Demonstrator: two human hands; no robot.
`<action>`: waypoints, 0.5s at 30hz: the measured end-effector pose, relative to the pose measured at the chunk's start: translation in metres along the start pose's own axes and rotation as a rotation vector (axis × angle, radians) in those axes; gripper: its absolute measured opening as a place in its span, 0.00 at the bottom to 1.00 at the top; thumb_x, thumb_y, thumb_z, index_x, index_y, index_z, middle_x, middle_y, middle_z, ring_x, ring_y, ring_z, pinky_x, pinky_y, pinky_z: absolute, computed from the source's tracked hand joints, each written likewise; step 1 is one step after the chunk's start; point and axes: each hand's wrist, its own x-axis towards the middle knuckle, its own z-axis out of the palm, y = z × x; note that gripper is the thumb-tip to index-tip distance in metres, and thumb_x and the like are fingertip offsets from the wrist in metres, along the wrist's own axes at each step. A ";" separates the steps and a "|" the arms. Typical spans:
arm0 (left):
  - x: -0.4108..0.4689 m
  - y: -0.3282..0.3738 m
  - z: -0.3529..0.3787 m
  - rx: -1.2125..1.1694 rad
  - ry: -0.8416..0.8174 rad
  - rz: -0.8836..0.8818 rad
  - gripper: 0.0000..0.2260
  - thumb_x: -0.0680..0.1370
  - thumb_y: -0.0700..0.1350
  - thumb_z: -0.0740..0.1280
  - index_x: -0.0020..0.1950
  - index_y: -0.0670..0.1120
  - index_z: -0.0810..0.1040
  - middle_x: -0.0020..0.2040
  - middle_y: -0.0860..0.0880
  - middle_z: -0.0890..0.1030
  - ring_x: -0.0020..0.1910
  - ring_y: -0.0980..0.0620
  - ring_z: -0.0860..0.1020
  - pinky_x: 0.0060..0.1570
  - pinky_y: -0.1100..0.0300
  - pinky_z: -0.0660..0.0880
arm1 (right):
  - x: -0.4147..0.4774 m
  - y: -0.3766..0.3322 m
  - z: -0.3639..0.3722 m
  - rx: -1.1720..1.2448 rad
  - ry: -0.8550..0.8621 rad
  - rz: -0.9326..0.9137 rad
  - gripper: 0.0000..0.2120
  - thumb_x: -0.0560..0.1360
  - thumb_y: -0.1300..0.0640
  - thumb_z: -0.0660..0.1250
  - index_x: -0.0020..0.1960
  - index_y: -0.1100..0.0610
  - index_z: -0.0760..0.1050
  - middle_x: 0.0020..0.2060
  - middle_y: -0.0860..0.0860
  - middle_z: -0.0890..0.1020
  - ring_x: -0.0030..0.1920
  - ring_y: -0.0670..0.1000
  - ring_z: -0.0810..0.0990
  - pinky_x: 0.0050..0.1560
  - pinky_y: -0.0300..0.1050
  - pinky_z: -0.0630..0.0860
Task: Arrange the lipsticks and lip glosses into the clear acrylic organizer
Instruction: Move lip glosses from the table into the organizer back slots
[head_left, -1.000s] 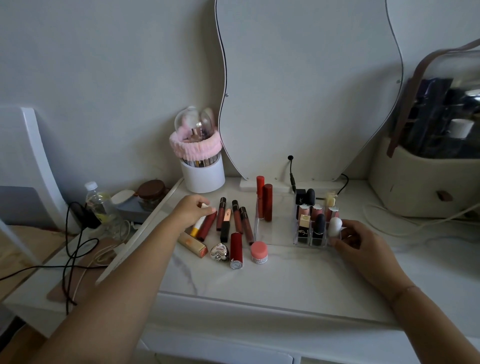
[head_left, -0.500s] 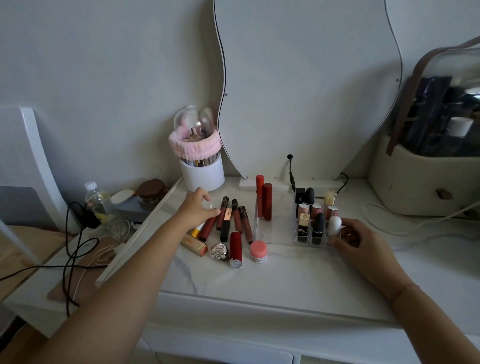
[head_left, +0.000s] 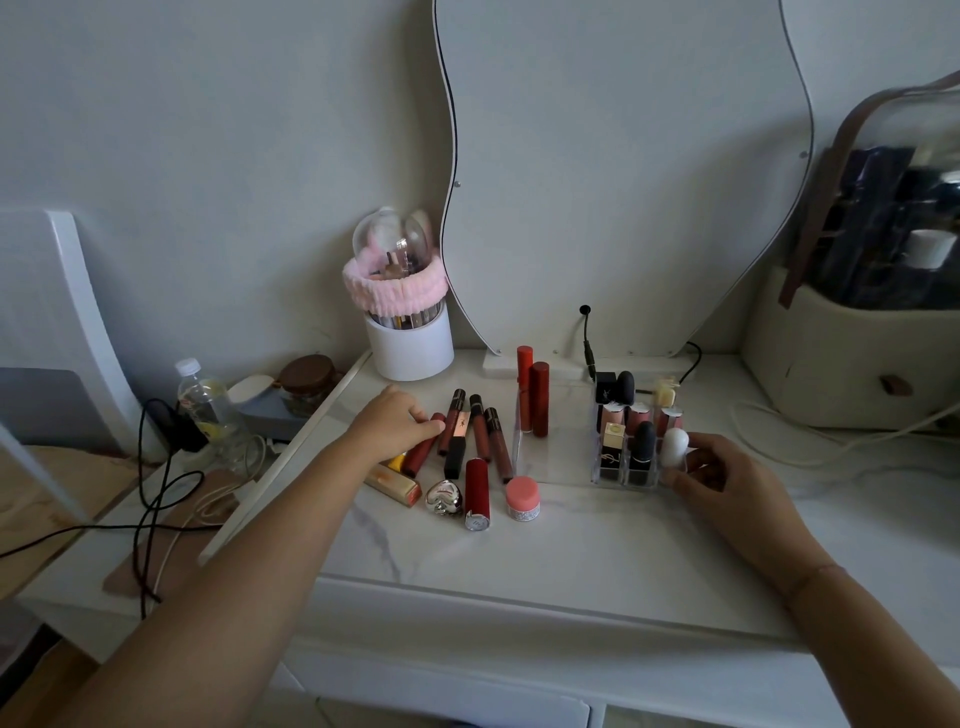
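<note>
Lip gloss tubes (head_left: 479, 431), dark red and brown, lie side by side on the white marble table (head_left: 571, 545), just left of the clear acrylic organizer (head_left: 561, 462) at the table's middle. The left hand (head_left: 395, 426) reaches over the row's left end with its fingers curled onto the far end of a dark red lip gloss tube (head_left: 423, 452); whether they grip it cannot be told. The right hand (head_left: 727, 483) curls round the organizer's near right corner and holds it, just beside a white egg-shaped case (head_left: 674, 447) standing inside. Two tall red tubes (head_left: 532, 397) stand upright at the organizer's far left. Nearer, a red lipstick (head_left: 477, 493), a silver heart-shaped case (head_left: 444, 498) and a small pink jar (head_left: 522, 498) sit on the table.
</note>
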 end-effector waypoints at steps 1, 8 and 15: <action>0.000 0.001 0.000 -0.003 -0.020 -0.017 0.15 0.72 0.52 0.69 0.36 0.39 0.78 0.41 0.40 0.79 0.40 0.45 0.78 0.41 0.55 0.72 | 0.000 0.000 0.000 0.001 0.000 0.000 0.20 0.71 0.54 0.71 0.62 0.54 0.74 0.41 0.49 0.80 0.41 0.46 0.77 0.36 0.34 0.67; 0.000 0.005 0.004 -0.126 -0.007 -0.128 0.17 0.70 0.52 0.68 0.34 0.38 0.80 0.33 0.40 0.79 0.35 0.45 0.77 0.35 0.57 0.68 | -0.001 -0.001 -0.001 0.001 0.000 0.002 0.20 0.71 0.54 0.71 0.62 0.54 0.74 0.41 0.49 0.80 0.40 0.46 0.77 0.35 0.35 0.67; -0.003 0.012 -0.012 -0.579 0.127 -0.126 0.04 0.70 0.51 0.70 0.37 0.52 0.81 0.42 0.56 0.82 0.46 0.58 0.77 0.41 0.62 0.71 | -0.001 -0.003 -0.001 0.001 0.016 0.003 0.19 0.71 0.53 0.72 0.60 0.53 0.75 0.40 0.48 0.80 0.39 0.46 0.77 0.35 0.35 0.68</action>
